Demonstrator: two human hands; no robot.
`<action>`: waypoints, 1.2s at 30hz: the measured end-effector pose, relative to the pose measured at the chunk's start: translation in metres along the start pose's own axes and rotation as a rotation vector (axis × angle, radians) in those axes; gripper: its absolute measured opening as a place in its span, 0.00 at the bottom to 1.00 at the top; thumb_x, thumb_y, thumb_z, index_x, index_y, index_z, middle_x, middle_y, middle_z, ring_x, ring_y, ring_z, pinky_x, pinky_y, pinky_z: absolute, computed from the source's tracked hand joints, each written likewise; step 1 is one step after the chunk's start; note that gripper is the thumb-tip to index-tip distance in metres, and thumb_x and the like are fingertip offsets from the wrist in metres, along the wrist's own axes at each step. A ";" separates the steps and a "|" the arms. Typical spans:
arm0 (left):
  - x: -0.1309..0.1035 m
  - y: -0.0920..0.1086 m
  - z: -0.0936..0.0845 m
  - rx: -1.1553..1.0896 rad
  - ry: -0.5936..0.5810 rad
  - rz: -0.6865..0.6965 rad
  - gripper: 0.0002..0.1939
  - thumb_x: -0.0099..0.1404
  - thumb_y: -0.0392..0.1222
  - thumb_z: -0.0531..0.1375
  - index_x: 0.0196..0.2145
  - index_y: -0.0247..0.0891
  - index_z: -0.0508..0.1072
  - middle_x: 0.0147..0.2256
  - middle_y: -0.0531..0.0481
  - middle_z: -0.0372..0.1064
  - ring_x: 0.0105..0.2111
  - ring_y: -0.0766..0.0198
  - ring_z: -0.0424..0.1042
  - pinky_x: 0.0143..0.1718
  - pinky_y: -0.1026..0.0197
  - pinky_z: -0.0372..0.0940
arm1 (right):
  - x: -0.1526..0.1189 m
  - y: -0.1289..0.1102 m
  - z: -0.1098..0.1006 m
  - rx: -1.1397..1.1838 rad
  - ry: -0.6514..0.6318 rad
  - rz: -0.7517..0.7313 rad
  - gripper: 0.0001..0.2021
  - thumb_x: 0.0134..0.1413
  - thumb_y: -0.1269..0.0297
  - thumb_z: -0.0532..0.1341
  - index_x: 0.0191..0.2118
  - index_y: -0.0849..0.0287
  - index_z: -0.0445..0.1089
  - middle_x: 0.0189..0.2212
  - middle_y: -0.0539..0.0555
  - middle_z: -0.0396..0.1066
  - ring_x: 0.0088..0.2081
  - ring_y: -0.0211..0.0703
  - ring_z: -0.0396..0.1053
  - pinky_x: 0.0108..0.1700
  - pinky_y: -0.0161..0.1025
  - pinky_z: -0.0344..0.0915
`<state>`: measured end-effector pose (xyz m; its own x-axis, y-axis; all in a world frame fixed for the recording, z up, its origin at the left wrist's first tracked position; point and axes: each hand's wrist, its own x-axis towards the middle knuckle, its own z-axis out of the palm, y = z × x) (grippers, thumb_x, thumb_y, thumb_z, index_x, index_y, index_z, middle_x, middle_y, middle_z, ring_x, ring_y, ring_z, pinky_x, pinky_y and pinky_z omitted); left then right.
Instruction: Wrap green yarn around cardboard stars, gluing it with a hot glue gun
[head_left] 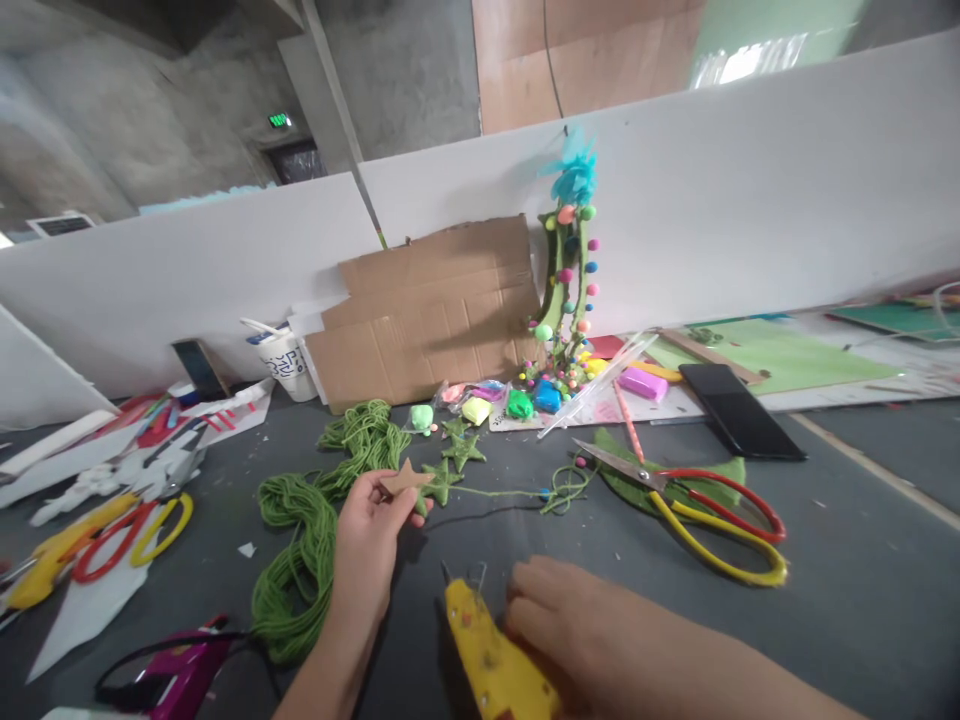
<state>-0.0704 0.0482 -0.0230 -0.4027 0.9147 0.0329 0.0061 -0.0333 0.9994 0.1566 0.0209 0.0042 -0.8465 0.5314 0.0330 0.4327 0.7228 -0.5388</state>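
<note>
My left hand [375,515] pinches a small brown cardboard star [407,484] between thumb and fingers, above the dark table. Directly by those fingers are green yarn-wrapped stars [464,449], and a green strand runs right from them to a loose tangle [568,490] with small pompoms. My right hand [551,610] is closed at the side of a yellow glue gun [491,655], apparently around its handle, which is hidden. The gun's nozzle points up and left, short of the stars. A skein of green yarn [296,560] lies left of my left wrist.
Red-and-yellow scissors [667,490] lie open at right on a green leaf shape, near a black phone [739,410]. A pompom-covered green structure [566,290] stands by cardboard [435,320]. More scissors [142,530] and a purple device [180,670] with a cord sit left.
</note>
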 end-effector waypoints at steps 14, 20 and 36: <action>-0.044 0.015 0.024 0.074 -0.243 -0.124 0.10 0.53 0.38 0.63 0.34 0.40 0.67 0.26 0.56 0.69 0.23 0.66 0.68 0.22 0.65 0.65 | 0.018 0.014 0.010 0.566 0.535 0.339 0.14 0.50 0.69 0.58 0.44 0.57 0.59 0.43 0.55 0.66 0.46 0.44 0.64 0.47 0.42 0.61; -0.047 0.021 0.026 0.151 -0.247 -0.114 0.10 0.49 0.35 0.64 0.31 0.41 0.68 0.23 0.57 0.68 0.23 0.66 0.68 0.24 0.66 0.65 | 0.020 0.016 0.012 0.631 0.403 0.448 0.07 0.48 0.70 0.59 0.36 0.56 0.64 0.16 0.41 0.55 0.19 0.33 0.57 0.22 0.31 0.52; -0.053 0.020 0.023 -0.196 -0.673 -0.367 0.08 0.56 0.36 0.64 0.33 0.39 0.68 0.25 0.51 0.72 0.24 0.65 0.72 0.23 0.66 0.66 | 0.015 0.026 -0.009 0.685 0.483 0.350 0.03 0.49 0.68 0.59 0.28 0.60 0.69 0.17 0.43 0.54 0.21 0.33 0.52 0.24 0.31 0.49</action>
<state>-0.0275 0.0086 -0.0047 0.2932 0.9260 -0.2379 -0.2068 0.3044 0.9298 0.1578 0.0519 -0.0020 -0.4123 0.9102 0.0390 0.2310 0.1459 -0.9620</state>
